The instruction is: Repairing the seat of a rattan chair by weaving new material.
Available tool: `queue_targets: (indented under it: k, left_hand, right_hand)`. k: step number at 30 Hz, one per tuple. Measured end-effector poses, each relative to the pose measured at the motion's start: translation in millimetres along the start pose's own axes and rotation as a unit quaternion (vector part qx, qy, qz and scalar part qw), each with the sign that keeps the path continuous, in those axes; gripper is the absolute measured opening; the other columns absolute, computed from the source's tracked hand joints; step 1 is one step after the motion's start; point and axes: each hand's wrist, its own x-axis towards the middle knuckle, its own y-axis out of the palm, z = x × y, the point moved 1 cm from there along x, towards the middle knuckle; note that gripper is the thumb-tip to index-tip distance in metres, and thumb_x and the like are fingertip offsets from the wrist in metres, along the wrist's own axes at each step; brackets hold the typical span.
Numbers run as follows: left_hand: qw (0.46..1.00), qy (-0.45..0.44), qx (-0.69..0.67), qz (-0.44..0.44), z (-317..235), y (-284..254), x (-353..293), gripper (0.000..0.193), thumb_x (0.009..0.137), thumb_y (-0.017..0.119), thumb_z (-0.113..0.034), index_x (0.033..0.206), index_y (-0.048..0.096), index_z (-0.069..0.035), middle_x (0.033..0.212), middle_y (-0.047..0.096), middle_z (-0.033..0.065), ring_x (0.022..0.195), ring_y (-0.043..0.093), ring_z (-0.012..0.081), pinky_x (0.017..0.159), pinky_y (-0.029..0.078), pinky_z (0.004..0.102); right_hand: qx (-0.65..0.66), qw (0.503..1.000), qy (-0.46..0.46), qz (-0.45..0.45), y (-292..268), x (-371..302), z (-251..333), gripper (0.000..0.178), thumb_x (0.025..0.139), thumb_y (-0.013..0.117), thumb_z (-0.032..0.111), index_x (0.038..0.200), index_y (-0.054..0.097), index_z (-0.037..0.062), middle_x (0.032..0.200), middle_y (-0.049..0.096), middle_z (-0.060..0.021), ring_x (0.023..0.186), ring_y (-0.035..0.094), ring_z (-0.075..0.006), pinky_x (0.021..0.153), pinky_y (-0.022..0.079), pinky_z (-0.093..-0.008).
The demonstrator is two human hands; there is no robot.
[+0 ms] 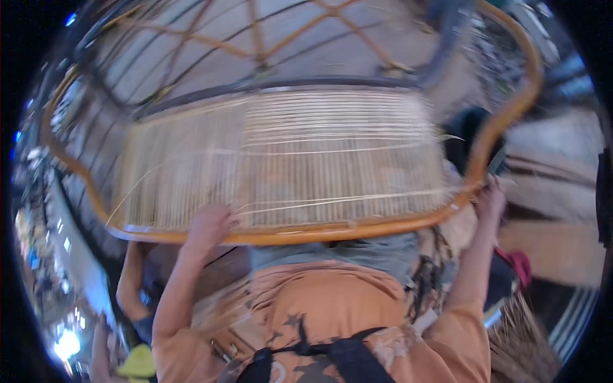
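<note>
The left hand point(214, 225) is laid over the left half of the front rail point(332, 232), an orange-brown cane bar, with its fingers bent inward at the woven seat point(306, 172). Whether a strand is pinched there cannot be told, as the fingers are blurred. The right hand point(490, 198) is held just beside the rail's right end, curled, near the foot of the curved cane arm point(486, 137); what is grasped in it, if anything, cannot be told either.

The seat is stretched directly beyond the front rail. A pale loose strand point(383, 196) is drawn across it, near and nearly parallel to the rail, from beside the left hand toward the right edge. On the right half, crosswise strands are packed together at the side farther from the rail; on the left half, mostly lengthwise ones are seen.

The seat's far edge is bounded by a dark back rail point(306, 82), and past that, well apart from the front rail, crossing rods point(332, 11) are seen.

On the near side of the front rail, an orange shirt point(338, 300) is worn. Another person's bare arm point(131, 281) is bent below the rail's left end. Dry fibres point(523, 338) are heaped well below its right end.
</note>
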Motion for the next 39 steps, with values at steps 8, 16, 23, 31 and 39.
queue_targets:
  k: [8, 16, 23, 31, 39]
  left_hand:
    - [0.999, -0.052, 0.004, 0.001, -7.3, -12.5, -6.9, 0.017, 0.088, 0.057, -0.022, 0.086, 0.058, -0.005, 0.078, 0.06, 0.018, 0.075, 0.06, 0.0391, 0.065, 0.047, 0.0488]
    - [0.98, -0.144, 0.138, -0.023, 71.6, -32.0, -10.4, 0.021, 0.09, 0.043, -0.021, 0.088, 0.059, -0.008, 0.082, 0.066, 0.0171, 0.079, 0.065, 0.0374, 0.067, 0.051, 0.0491]
    - [0.815, -0.475, 0.294, -0.154, 252.0, -151.3, -135.5, 0.035, 0.096, 0.037, -0.035, 0.103, 0.058, -0.008, 0.092, 0.068, 0.0152, 0.085, 0.066, 0.0383, 0.072, 0.051, 0.0521]
    - [0.802, -0.317, 0.057, -0.502, 95.2, -50.9, -113.5, 0.019, 0.092, 0.055, -0.018, 0.097, 0.058, 0.0, 0.088, 0.056, 0.0169, 0.086, 0.052, 0.0318, 0.077, 0.041, 0.0429]
    - [0.859, -0.289, -0.299, -0.298, -11.9, 192.9, -95.3, 0.028, 0.092, 0.053, -0.017, 0.116, 0.058, -0.002, 0.11, 0.059, 0.0191, 0.105, 0.057, 0.0347, 0.091, 0.044, 0.0389]
  right_hand:
    - [0.105, 0.98, 0.163, -0.039, 76.7, -51.3, 38.0, 0.025, 0.087, 0.063, 0.009, 0.109, 0.053, 0.0025, 0.099, 0.061, -0.0145, 0.095, 0.058, -0.0265, 0.079, 0.048, -0.0388]
    - [0.281, 0.941, 0.123, 0.14, -111.9, 104.2, 4.2, 0.014, 0.085, 0.061, 0.002, 0.099, 0.062, -0.0014, 0.102, 0.065, -0.0163, 0.1, 0.059, -0.0274, 0.095, 0.046, -0.0419]
    - [0.213, 0.935, 0.17, 0.226, -60.7, 51.9, -21.8, 0.02, 0.092, 0.058, 0.012, 0.105, 0.061, -0.0027, 0.102, 0.064, -0.0152, 0.103, 0.059, -0.0244, 0.095, 0.045, -0.0396]
    - [0.138, 0.973, 0.142, 0.116, -32.6, -37.6, 3.1, 0.03, 0.095, 0.055, 0.021, 0.116, 0.056, 0.0001, 0.113, 0.06, -0.012, 0.108, 0.056, -0.0256, 0.097, 0.044, -0.0385]
    - [0.151, 0.957, 0.196, 0.151, -49.7, -24.7, -14.5, 0.03, 0.094, 0.055, 0.022, 0.115, 0.057, 0.0007, 0.108, 0.063, -0.0093, 0.103, 0.058, -0.0236, 0.096, 0.044, -0.0385]
